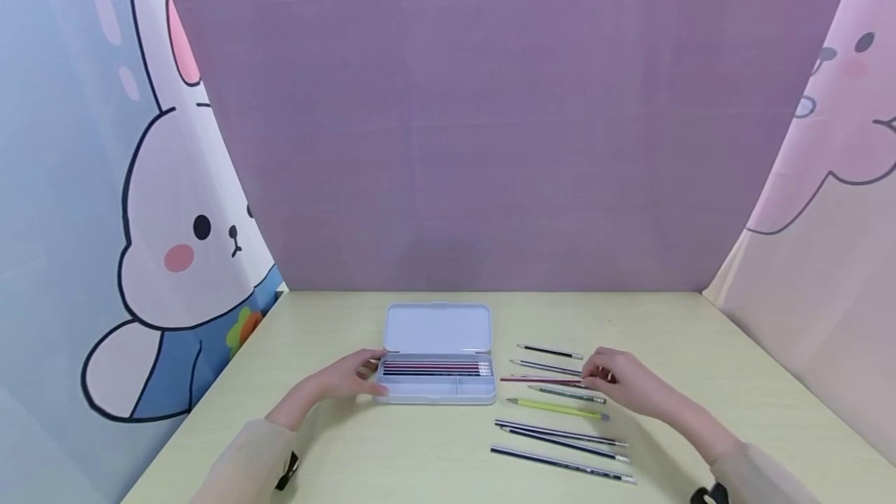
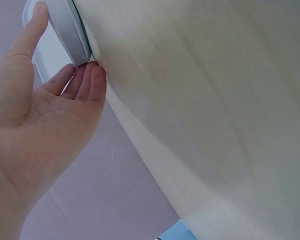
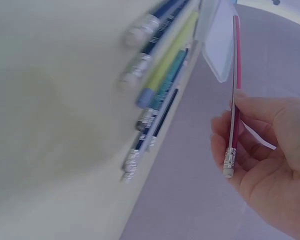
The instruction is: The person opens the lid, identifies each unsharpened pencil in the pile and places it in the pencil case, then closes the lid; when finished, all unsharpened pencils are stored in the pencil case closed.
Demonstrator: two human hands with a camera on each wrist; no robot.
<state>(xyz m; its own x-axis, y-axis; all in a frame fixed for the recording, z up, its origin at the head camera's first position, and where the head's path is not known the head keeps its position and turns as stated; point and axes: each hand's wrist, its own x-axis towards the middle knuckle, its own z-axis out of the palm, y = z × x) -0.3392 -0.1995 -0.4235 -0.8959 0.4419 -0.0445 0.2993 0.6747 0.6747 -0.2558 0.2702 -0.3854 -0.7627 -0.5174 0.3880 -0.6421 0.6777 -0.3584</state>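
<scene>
On the table (image 1: 392,457), away from its far edge, three dark pencils (image 1: 565,444) lie nearest, a yellow pencil (image 1: 558,408) beyond them. The left hand (image 1: 346,377) grips the left end of an open pencil case (image 1: 434,400); just right of it, the right hand (image 1: 633,383) pinches a red pencil (image 3: 237,65). Striped pencils (image 1: 430,368) fill the case's far compartment, below its lid (image 1: 438,328).
</scene>
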